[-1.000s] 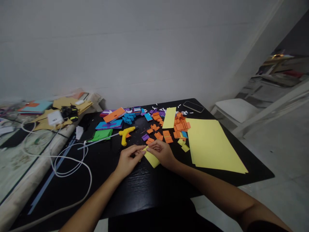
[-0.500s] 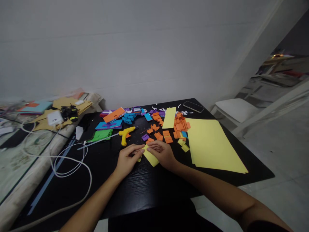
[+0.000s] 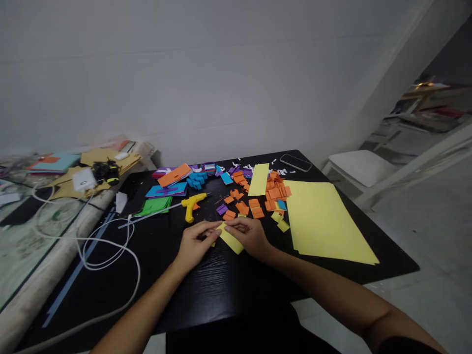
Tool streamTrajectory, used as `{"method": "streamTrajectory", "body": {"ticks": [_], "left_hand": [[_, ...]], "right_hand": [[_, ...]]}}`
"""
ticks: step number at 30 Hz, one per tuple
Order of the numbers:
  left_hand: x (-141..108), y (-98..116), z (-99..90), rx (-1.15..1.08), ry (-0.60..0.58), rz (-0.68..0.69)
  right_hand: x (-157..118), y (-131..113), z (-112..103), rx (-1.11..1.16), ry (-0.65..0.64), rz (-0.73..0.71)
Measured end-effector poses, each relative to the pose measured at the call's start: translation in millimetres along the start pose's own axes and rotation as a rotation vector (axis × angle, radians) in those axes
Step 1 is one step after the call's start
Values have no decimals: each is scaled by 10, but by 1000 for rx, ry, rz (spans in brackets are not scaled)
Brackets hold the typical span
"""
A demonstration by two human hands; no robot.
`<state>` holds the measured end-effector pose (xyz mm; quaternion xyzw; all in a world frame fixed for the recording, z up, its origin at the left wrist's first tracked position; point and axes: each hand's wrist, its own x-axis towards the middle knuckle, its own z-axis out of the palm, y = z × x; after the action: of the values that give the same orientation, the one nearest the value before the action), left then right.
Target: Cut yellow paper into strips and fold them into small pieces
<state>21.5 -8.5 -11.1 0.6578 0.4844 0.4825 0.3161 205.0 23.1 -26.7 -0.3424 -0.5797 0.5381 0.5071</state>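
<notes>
A strip of yellow paper (image 3: 231,240) lies low over the black table between my two hands. My left hand (image 3: 197,242) pinches its upper left end, thumb against fingers. At the same end, the fingertips and thumb of my right hand (image 3: 249,236) are closed on the paper too. A small bit of yellow shows under my left fingers; its shape is mostly hidden. Just beyond my hands lie several folded orange paper pieces (image 3: 256,208) and a purple piece (image 3: 221,209). The yellow glue gun (image 3: 192,206) rests beyond my left hand.
Large yellow sheets (image 3: 324,221) cover the table's right side, with a phone (image 3: 295,162) behind them. A yellow strip (image 3: 258,180) lies at the back. Green (image 3: 157,206) and blue paper (image 3: 167,190) are stacked at the left, near a looping white cable (image 3: 134,290).
Both hands stay in nearly the same place on the yellow strip. The strip has shifted very slightly, and a bit of yellow now shows beyond my fingers near the orange pieces.
</notes>
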Motion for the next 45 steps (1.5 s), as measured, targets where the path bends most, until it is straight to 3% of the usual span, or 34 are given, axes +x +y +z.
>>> {"method": "streamTrajectory", "body": {"ticks": [22,33,39,42,45], "left_hand": [[12,22,-9,2,-26,21],[21,80,-10,-78,-36,-154],[30,60,15,-52,-115,-155],[22,50,15,-66,-116,-173],[14,35,-1,-103,-89,-211]], "right_hand": [[6,14,-6,9,-7,30],[3,-3,-10,-15,-29,30],[-11,37,-16,-79,-91,8],[11,-111,-44,-211,-122,-90],[-29,-508,-110,-376,-80,-278]]}}
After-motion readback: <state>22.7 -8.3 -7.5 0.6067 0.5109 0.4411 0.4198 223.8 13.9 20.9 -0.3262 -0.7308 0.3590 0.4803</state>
